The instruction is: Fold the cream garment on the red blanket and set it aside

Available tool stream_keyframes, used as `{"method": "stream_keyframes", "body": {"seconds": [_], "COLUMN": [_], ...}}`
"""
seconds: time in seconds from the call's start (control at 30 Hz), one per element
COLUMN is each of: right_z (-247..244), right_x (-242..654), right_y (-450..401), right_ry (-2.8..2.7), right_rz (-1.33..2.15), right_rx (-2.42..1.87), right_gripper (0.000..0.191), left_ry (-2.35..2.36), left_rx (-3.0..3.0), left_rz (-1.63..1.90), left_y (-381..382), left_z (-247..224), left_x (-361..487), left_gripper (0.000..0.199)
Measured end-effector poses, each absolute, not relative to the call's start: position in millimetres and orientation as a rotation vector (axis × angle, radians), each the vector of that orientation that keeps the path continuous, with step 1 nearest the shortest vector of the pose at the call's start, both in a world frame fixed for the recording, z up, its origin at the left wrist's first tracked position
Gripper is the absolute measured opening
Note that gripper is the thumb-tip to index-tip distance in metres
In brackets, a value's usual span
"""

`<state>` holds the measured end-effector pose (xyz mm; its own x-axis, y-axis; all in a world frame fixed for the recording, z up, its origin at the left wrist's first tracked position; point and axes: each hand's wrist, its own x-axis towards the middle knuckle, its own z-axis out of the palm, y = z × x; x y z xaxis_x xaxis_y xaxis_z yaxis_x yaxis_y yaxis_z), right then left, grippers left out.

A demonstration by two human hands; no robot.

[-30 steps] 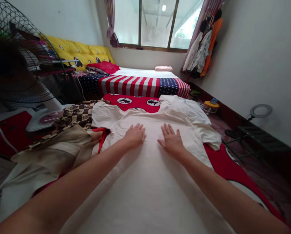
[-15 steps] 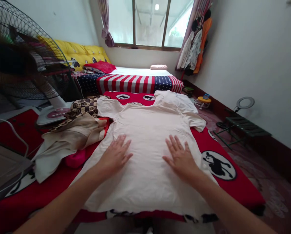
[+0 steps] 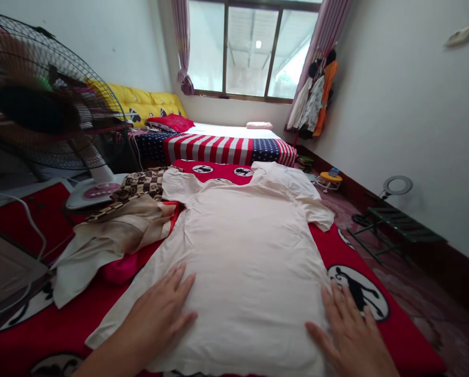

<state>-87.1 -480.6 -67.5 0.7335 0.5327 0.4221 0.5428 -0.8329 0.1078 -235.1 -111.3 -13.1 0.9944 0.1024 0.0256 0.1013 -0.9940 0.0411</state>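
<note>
T-shirt of cream fabric (image 3: 246, 246) lies spread on red motif-printed cloth (image 3: 411, 340); left hand (image 3: 161, 307) and right hand (image 3: 351, 331), flat and apart, are at its lower sides. Wire-caged fan (image 3: 33, 109) stands left; red-white-blue bed (image 3: 210, 148) beyond.

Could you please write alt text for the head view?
A person's left hand and right hand lie spread at the lower sides of a cream T-shirt flat on a red cloth. Crumpled clothes and a fan are at left, a bed beyond.
</note>
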Motion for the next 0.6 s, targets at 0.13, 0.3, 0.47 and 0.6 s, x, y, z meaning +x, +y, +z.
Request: {"method": "stream_keyframes", "body": {"seconds": [0.13, 0.3, 0.47, 0.6], "right_z": [-55.4, -73.4, -62.0, -20.8], "right_x": [-91.9, -53.5, -6.8, -12.7], "right_y": [-432.7, -467.4, -487.7, -391.4], "right_ry": [-1.255, -1.258, -1.166, -1.19], "right_rz": [-0.494, -0.601, -0.781, -0.383], "right_rx": [-2.794, -2.84, -2.754, -2.542], "right_gripper": [0.082, 0.068, 0.045, 0.038], "left_ry": [0.151, 0.429, 0.591, 0.65], "left_rx": [3.036, 2.994, 2.854, 2.76], "left_rz": [0.1, 0.057, 0.01, 0.266], "left_y": [-128.4, -90.7, -58.1, -43.9], "left_z": [-1.1, -22.8, -2.1, 45.5], "left_x": [-197.7, -204.4, -227.5, -183.1], "left_gripper": [0.059, 0.077, 0.054, 0.039]}}
